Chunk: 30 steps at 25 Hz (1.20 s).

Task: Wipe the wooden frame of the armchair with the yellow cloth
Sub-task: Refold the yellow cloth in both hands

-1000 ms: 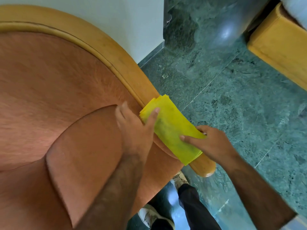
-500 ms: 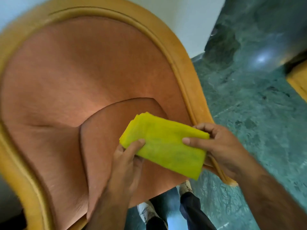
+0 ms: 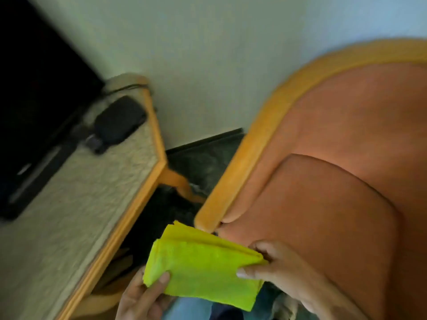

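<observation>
The yellow cloth (image 3: 203,264) looks light, soft and floppy, so it is best gripped at its folded edges to keep the layers together. It is a bright, thick folded pad held in the air just below the end of the armchair's wooden frame (image 3: 245,155), not touching it. The left hand (image 3: 141,296) pinches its lower left corner; the right hand (image 3: 279,271) pinches its right edge.

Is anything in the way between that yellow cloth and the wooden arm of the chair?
Nothing visible is. The yellow cloth, held folded by the left hand and right hand, sits just below the rounded end of the wooden frame, with only open space between them.
</observation>
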Tool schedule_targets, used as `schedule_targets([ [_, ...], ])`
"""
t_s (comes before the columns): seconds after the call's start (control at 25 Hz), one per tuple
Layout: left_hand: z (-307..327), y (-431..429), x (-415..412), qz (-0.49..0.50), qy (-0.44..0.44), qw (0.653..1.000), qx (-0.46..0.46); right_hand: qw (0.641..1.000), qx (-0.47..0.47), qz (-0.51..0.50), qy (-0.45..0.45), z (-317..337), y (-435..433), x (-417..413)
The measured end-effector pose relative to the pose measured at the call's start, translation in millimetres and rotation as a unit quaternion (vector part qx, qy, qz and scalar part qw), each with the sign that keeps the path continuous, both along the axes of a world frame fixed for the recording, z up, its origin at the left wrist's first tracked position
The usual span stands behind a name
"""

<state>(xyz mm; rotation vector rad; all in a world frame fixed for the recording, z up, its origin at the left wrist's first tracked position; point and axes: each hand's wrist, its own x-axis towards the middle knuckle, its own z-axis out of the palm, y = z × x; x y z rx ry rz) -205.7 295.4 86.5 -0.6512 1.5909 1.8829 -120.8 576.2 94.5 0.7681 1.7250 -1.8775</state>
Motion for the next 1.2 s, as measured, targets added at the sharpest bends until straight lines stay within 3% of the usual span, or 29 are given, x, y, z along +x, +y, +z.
schedule_targets([
  [0.24, -27.5, -175.2, 87.4, 0.192, 0.051, 0.965, -0.173, 0.961, 0.075, 0.262, 0.051, -30.1, -157.4, -81.4],
  [0.56, -108.2, -291.4, 184.2, 0.345, -0.048, 0.885, -0.309, 0.891, 0.164, 0.421, 0.043, -148.5, -364.9, -74.4],
  [0.96, -266.5, -334.4, 197.1, 0.273, -0.173, 0.827, -0.46, 0.844, 0.265, 0.465, 0.04, -286.0, -426.3, -53.4],
  [1.12, -305.4, -338.0, 199.6, 0.268, -0.208, 0.802, -0.492, 0.793, 0.327, 0.493, 0.143, -311.2, -438.1, -45.5],
  [1.2, -311.8, -341.4, 196.2, 0.241, -0.238, 0.804, -0.488, 0.746, 0.359, 0.522, 0.205, -313.4, -440.6, -41.3],
])
